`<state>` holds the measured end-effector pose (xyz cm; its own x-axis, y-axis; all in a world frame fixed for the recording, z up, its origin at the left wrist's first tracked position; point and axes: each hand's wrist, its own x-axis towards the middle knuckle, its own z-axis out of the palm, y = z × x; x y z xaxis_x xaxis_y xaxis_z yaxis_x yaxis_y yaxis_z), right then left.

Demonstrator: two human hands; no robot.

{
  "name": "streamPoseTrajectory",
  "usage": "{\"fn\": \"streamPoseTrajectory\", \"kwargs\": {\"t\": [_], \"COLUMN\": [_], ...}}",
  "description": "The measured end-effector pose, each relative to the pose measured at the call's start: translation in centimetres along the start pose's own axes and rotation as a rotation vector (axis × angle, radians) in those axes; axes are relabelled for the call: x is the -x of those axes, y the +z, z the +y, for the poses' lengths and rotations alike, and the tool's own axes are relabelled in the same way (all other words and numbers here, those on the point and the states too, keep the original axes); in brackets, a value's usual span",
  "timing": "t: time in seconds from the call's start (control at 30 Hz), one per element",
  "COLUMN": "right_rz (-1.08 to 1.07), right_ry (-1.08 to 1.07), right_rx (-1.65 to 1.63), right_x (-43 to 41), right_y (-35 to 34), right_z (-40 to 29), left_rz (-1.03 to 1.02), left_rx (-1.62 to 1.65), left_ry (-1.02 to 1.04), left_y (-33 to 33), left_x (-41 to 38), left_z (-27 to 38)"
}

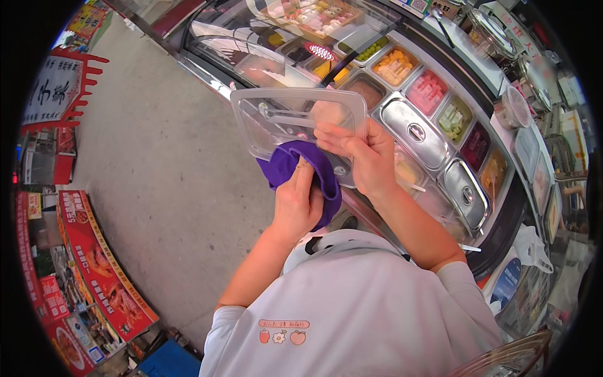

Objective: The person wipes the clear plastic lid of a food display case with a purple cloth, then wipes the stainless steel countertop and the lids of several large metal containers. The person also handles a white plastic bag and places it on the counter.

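My right hand (365, 153) grips a clear plastic lid (301, 99) by its right end, with the fingers bent over its face. The lid is tilted up in front of me, above the edge of the food counter. A purple cloth (287, 162) is bunched in my left hand (299, 202) and touches the lower part of the lid. Folds of the cloth hide some of my left fingers. Just beyond my right hand lie steel pans with lids (414, 133) and open pans of diced food, among them a pan of pink cubes (426, 92).
A curved glass guard (226, 47) covers the far end of the counter. Lidded containers (527, 148) stand on the shelf at right, near a white plastic bag (532, 247). Concrete floor (169, 165) spreads at left, with red stall signs (101, 264) beyond it.
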<state>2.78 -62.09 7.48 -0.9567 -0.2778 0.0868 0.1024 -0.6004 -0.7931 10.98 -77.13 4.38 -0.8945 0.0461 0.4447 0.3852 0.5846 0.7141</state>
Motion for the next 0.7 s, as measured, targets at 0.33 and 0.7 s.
{"fn": "streamPoseTrajectory", "kwargs": {"t": [0.33,0.7], "right_rz": [0.108,-0.179], "right_ry": [0.106,-0.07], "right_rx": [-0.046,0.1], "right_x": [-3.8,-5.6], "right_y": [3.6,9.9], "right_z": [1.4,5.8], "left_rz": [-0.038,0.218], "left_rx": [1.441,0.616], "left_ry": [-0.337,-0.632], "left_y": [-12.2,-23.7], "left_x": [1.3,6.7], "left_z": [-8.6,-13.1]}}
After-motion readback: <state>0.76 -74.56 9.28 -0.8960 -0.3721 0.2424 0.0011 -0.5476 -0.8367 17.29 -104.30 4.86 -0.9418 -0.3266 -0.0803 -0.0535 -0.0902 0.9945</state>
